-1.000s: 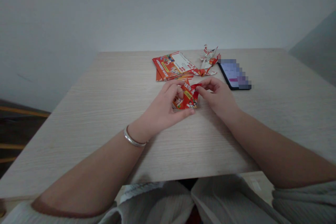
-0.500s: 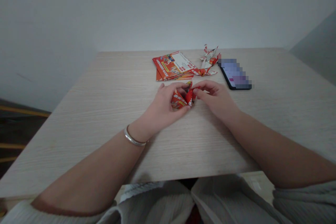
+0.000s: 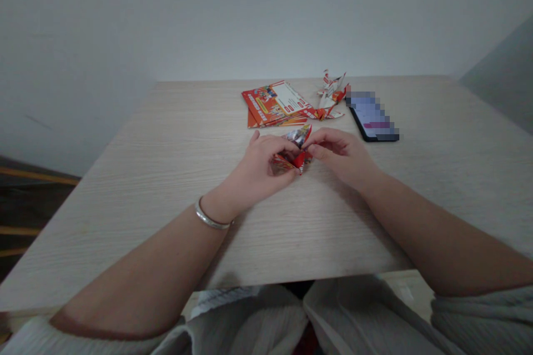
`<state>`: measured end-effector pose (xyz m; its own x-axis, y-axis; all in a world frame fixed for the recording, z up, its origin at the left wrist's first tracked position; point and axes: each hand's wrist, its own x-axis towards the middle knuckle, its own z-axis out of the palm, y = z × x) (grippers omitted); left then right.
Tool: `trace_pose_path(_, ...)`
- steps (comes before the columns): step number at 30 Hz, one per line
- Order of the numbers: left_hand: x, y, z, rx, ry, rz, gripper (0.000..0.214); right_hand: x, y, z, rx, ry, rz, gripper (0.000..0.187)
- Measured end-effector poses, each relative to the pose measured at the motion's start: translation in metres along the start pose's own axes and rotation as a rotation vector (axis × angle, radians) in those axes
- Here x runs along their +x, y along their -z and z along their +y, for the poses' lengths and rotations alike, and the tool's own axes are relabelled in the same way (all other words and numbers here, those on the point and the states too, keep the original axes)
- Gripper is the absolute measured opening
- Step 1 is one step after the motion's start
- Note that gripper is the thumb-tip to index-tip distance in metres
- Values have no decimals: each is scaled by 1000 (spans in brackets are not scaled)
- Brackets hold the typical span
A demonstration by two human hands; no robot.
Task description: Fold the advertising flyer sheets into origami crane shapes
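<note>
Between my hands, just above or on the table, is a piece of folded red printed paper (image 3: 300, 161). My left hand (image 3: 266, 169) grips its left side, thumb at the near edge and fingers over the top. A silver bangle (image 3: 211, 218) circles that wrist. My right hand (image 3: 339, 156) pinches the paper's right part between thumb and forefinger. One flap of the paper stands up at the far side, showing a greyish printed face. My fingers cover much of the folds.
Behind my hands lies a stack of red and white printed sheets (image 3: 275, 104). Folded paper cranes (image 3: 332, 94) sit to its right, one partly over another. A phone (image 3: 372, 117), its screen blurred, lies further right on the pale wooden table (image 3: 166, 177). A wall rises behind.
The paper's far flap has opened upward and away, showing more of its greyish face. The right fingers have shifted slightly down and left on the paper; the left hand stays nearly still.
</note>
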<state>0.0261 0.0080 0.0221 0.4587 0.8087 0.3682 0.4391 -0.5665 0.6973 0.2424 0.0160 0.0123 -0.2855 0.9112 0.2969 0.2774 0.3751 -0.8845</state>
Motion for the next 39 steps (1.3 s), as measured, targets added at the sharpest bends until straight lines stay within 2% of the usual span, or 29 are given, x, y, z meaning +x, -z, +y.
trace_pose_path(3, -1, 0, 1, -15, 30, -23, 17, -1, 0, -3, -63, 32, 28, 14)
trace_pose_path(6, -1, 0, 5, -7, 79, -22, 16, -1, 0, -9, -183, 139, 48, 6)
trace_pose_path(10, -2, 0, 10, 44, 113, 65, 8, 0, -2, -16, -299, 223, 71, 4)
trace_pose_path(15, -2, 1, 11, 107, 60, 191, 14, 1, -3, -14, -371, 235, 79, 3)
trace_pose_path(20, -1, 5, 8, 251, -15, 135, 7, 1, -1, -10, -392, 316, 71, 2)
trace_pose_path(26, 0, 13, 7, 282, -64, -32, 8, 1, 9, -6, -370, 441, -85, 2)
trace_pose_path(30, 1, 17, 6, 315, -138, -59, 9, 2, 16, -8, -351, 477, -207, 3)
trace_pose_path(34, 3, 17, 4, 325, -213, -100, 10, 3, 22, -9, -313, 457, -295, 7)
trace_pose_path(36, 4, 16, 4, 310, -211, -112, 11, 2, 22, -8, -326, 391, -225, 8)
trace_pose_path(39, 4, 12, 4, 239, -139, -104, 12, 0, 16, -6, -338, 262, -71, 10)
